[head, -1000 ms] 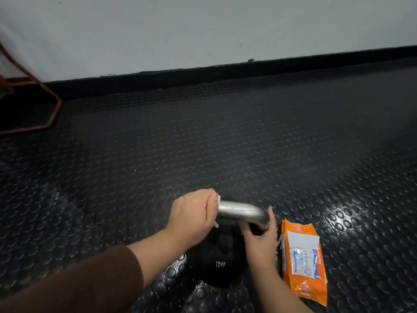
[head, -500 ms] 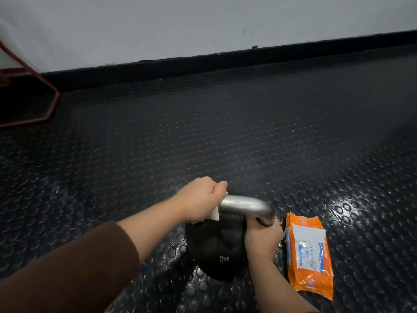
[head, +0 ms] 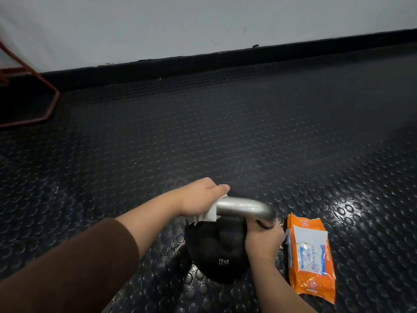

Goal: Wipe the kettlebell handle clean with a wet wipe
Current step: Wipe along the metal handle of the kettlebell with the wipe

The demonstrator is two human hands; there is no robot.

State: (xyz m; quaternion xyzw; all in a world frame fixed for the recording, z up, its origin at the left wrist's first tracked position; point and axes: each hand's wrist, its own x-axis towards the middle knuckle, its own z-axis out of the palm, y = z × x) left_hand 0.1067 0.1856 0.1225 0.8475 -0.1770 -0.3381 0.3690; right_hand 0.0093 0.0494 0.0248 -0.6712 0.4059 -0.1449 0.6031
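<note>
**Down low at 6 o'clock, both of your hands are on the kettlebell**

Your kettlebell point(head: 216, 251) stands upright on the studded black rubber floor point(head: 225, 132), low in your view toward 6 o'clock. Its black body faces you, with a white marking that looks like 12KG. The bare metal handle point(head: 244, 205) arches over the top from 9 o'clock to 3 o'clock.

Your left hand point(head: 203, 197) sits at the 9 o'clock end of that handle. Its fingers curl over the bar and close round the wet wipe point(head: 211, 214), which is bunched between your palm and the metal. A white flap of the wipe hangs out under your palm and lies against the bar. Your brown sleeve point(head: 67, 267) covers the nearer part of that forearm.

Your right hand point(head: 262, 241) is at the 3 o'clock end, below the bend, with its back toward you. It grips the handle where the bar drops to the body, and the fingertips are hidden behind it. The stretch of bar between your 2 hands is uncovered and shiny.

An orange pack of wipes point(head: 310, 254) lies flat on the floor just beside the kettlebell at its 3 o'clock, close to your right hand. You cannot tell whether they touch.

A red metal frame point(head: 52, 102) stands at 10 o'clock in your view, by the white wall point(head: 203, 23).
</note>
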